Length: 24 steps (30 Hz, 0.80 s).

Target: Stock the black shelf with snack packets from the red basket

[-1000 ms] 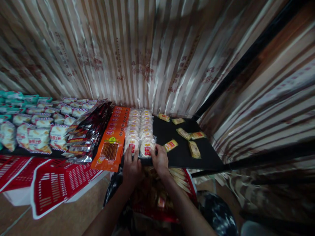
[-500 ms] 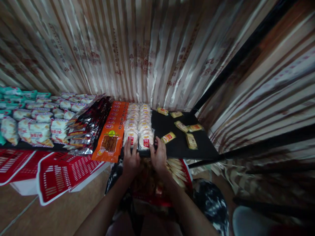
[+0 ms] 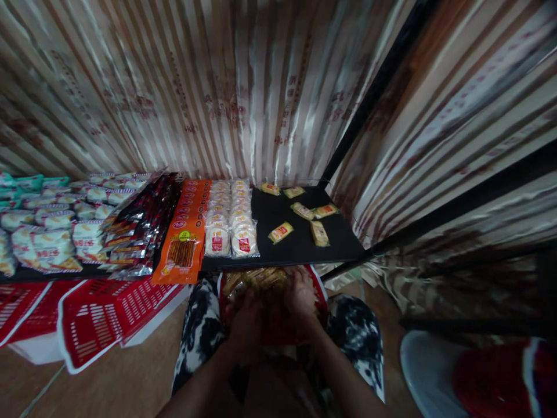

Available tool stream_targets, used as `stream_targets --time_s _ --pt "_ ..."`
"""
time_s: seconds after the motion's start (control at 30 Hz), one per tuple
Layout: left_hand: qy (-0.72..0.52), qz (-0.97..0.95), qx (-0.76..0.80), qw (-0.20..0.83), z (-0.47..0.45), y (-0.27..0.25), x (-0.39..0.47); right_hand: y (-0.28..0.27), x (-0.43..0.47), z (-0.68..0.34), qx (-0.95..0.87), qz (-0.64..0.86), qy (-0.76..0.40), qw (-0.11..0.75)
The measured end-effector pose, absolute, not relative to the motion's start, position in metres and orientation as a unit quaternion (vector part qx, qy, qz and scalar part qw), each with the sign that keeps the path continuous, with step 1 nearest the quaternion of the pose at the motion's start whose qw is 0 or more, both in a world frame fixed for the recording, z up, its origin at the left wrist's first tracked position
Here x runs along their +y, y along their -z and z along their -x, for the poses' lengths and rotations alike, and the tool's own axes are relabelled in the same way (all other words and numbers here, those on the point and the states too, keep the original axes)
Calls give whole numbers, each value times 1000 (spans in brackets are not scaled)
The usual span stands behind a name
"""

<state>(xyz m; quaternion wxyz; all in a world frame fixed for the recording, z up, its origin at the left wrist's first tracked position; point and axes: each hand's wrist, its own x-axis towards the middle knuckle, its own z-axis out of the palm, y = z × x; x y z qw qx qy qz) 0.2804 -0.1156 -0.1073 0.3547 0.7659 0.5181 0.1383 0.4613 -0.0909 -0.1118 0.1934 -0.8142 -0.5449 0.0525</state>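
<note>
A red basket [image 3: 324,293] with a pale rim rests between my knees, holding wrapped snack packets [image 3: 261,278]. Both my hands reach into it. My left hand [image 3: 248,316] is low among the packets; shadow and blur hide its fingers. At the basket's right side, my right hand [image 3: 301,293] lies over the contents with its fingers stretched forward, no held packet visible. Above the basket, on a black shelf [image 3: 300,252], stand two rows of round white crackers [image 3: 244,239] in clear wrappers. Several small yellow packets [image 3: 281,233] lie scattered to their right.
Left of the crackers are an orange snack bag [image 3: 181,249], dark foil packs [image 3: 139,232] and white bags [image 3: 56,247]. Red baskets [image 3: 93,322] stand below the shelf on the left. Black frame bars [image 3: 374,93] and striped curtain [image 3: 243,87] surround the shelf. A pale stool [image 3: 415,366] is at lower right.
Both hands have left the front of the cracker rows and come down into the basket on my lap. The view has shifted slightly, so the shelf sits further left.
</note>
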Motion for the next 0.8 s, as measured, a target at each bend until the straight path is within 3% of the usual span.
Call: stream_targets --time_s 0.17,0.3,0.4,0.63,0.8 --pt "-143 -753 505 397 -295 106 -117 99 -76 -480 -516 846 -34 127" --pt "-136 -727 521 427 -300 105 -113 118 -79 -491 -447 876 17 178" --pt "-119 -682 535 485 -305 106 -109 125 -75 -500 -462 864 -29 199" --pt "-133 -487 548 667 -338 135 -113 116 -45 -509 -532 824 -196 5" --pt "-179 -381 541 728 -351 157 -117 117 -42 -511 -534 815 -223 -19"
